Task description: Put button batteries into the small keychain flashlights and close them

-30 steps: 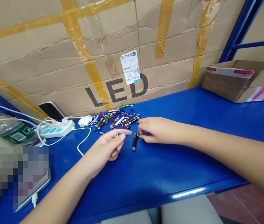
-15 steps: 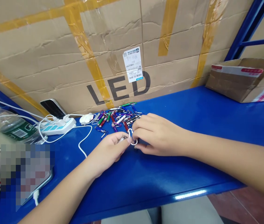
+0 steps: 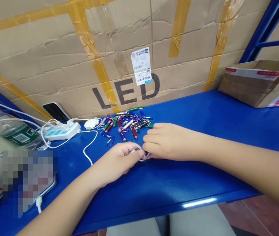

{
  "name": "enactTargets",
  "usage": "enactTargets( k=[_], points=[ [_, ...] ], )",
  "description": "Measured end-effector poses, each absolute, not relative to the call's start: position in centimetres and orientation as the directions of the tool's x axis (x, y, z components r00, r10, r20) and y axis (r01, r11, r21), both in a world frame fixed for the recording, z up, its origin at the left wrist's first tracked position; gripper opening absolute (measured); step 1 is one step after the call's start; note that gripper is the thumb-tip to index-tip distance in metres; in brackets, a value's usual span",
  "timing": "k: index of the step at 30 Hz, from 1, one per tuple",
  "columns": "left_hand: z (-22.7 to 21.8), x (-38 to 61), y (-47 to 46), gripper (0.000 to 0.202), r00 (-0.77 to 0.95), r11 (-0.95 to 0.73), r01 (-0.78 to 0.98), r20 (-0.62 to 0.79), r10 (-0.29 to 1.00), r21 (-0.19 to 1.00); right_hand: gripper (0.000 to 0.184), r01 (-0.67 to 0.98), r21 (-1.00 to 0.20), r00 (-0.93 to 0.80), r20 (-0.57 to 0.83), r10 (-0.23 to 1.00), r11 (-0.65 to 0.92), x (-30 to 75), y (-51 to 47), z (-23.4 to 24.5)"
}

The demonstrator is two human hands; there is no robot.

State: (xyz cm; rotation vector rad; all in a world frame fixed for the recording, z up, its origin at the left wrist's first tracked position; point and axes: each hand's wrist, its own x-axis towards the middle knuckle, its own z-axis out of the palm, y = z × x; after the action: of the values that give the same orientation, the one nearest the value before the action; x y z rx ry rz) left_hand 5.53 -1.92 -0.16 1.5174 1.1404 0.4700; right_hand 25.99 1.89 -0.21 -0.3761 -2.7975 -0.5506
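My left hand (image 3: 121,160) is closed around a small silver keychain light (image 3: 134,150), its thumb pressed along the top. The light's white carabiner clip (image 3: 142,160) shows partly below the fingertips. My right hand (image 3: 167,141) meets the left one there, with curled fingers pinching at the clip; its fingertips are mostly hidden. Just beyond the hands lies a pile of small metal keychain lights with clips, among them a red one (image 3: 133,133), a purple one (image 3: 122,134) and a blue one (image 3: 106,134). A green tube end (image 3: 150,126) shows beside my right knuckles.
Behind the blue table (image 3: 198,124) stands a large cardboard box (image 3: 188,75) marked LED. An open carton (image 3: 245,88) is at the right. On the left are a power strip (image 3: 65,131) with white cables, a plastic bottle (image 3: 18,136), a leaning phone (image 3: 55,111) and a blurred-out device (image 3: 36,183).
My right hand has curled its fingers tighter and closed in on the left hand. The clip, standing clear between the hands before, is now mostly covered by fingers.
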Motion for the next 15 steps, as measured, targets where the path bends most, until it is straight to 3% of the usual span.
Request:
enactTargets(
  k=[6,15],
  points=[
    [-0.4,5.8,-2.0,0.03,0.433,0.131,0.28,-0.246,0.867,0.951,0.025,0.407,0.296,-0.907,0.24,0.345,0.864,25.7,1.6,-0.9],
    [-0.1,6.0,-2.4,0.031,0.366,0.033,0.389,-0.187,0.912,0.921,0.027,0.475,0.295,-0.878,0.231,0.42,0.829,25.5,0.9,-1.1]
  ],
)
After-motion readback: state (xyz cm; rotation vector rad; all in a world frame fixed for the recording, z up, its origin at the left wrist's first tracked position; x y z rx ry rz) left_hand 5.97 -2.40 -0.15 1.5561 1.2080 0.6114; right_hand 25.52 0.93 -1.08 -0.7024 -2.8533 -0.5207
